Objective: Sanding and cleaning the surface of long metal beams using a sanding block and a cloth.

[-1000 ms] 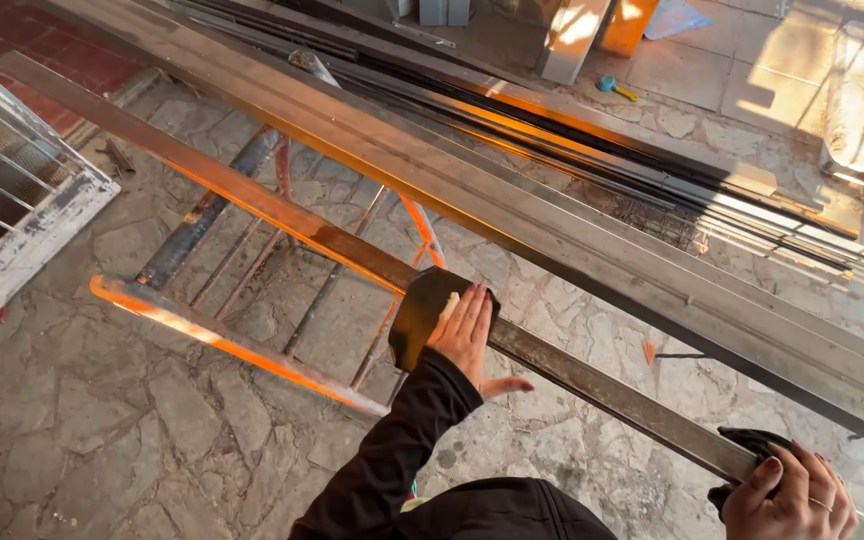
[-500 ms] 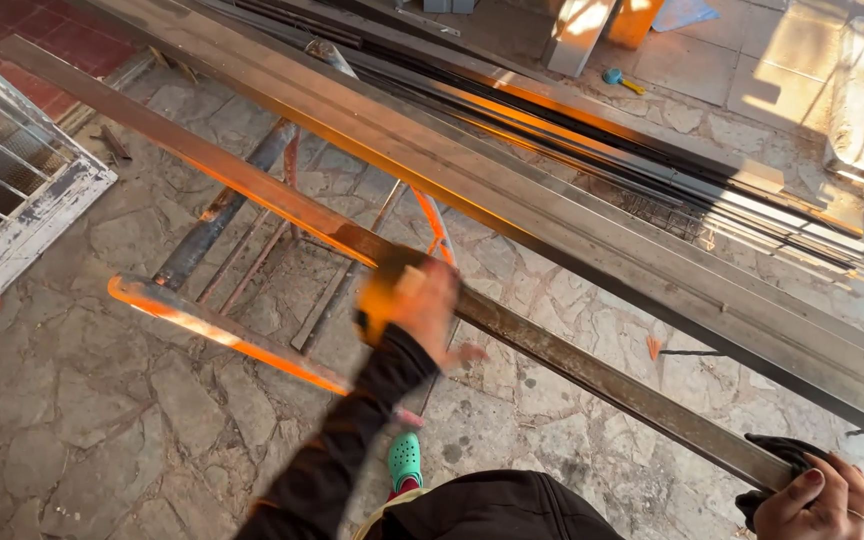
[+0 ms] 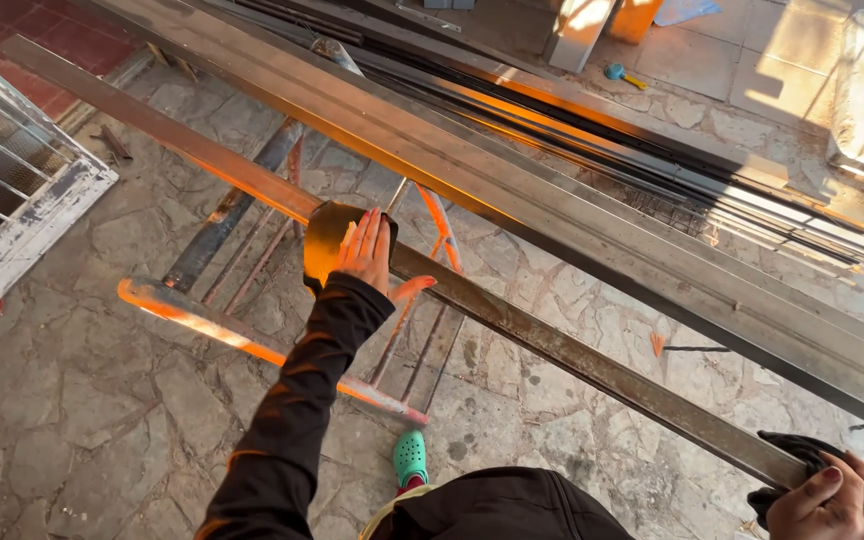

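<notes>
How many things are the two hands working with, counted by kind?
Hands: 2, left hand and right hand
Dark cloths: 2, left cloth and right cloth
Long metal bar: 1, metal bar
Total: 5

The long steel bar [image 3: 572, 355] runs from 10 o'clock to 4 o'clock, free on both sides. At 1 o'clock stacked steel profiles [image 3: 592, 200] block the way; under the bar, a metal frame [image 3: 252, 330] crowds the stone floor [image 3: 72, 430].
</notes>
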